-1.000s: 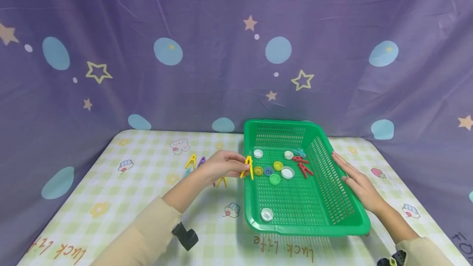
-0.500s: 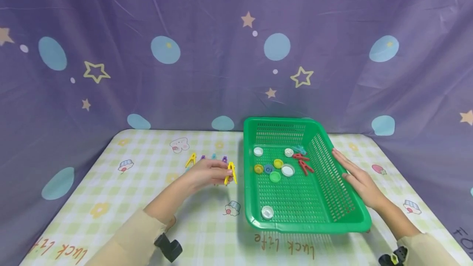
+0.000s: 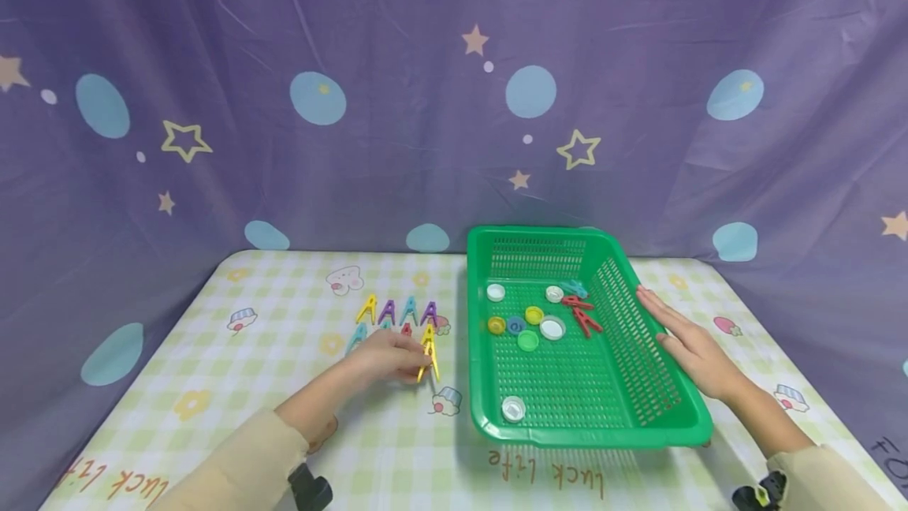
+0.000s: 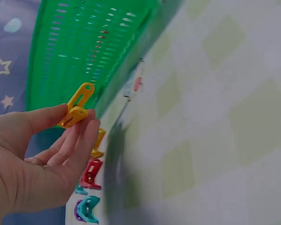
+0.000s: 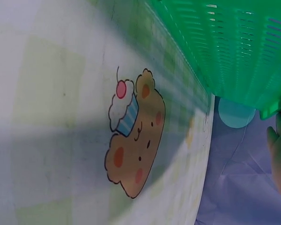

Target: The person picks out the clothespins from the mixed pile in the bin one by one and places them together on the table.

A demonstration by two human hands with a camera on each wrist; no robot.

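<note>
My left hand point(image 3: 388, 357) pinches a yellow clothespin point(image 4: 76, 116) between thumb and fingertips, just above the tablecloth. Around it lie clothespins in two rows: a yellow one point(image 3: 367, 308), a purple one point(image 3: 386, 311), a blue one point(image 3: 409, 311) and another purple one point(image 3: 429, 312) at the back. The nearer row, partly hidden by the hand, has a red clothespin point(image 3: 407, 330) and a yellow one point(image 4: 99, 140). On the right, my right hand point(image 3: 695, 353) rests with fairly straight fingers along the rim of the green plastic basket point(image 3: 567, 438).
Inside the basket are several bottle caps, among them a green cap point(image 3: 528, 341) and a white cap point(image 3: 552, 327). Red clothespins point(image 3: 586, 322) and light blue clothespins point(image 3: 574, 289) lie there too. A purple curtain point(image 3: 426, 140) hangs behind the checked tablecloth point(image 3: 284, 369).
My left hand has moved from the basket's left rim leftward and toward me, down to the clothespin rows, still pinching the yellow clothespin. The right hand stays on the basket.
</note>
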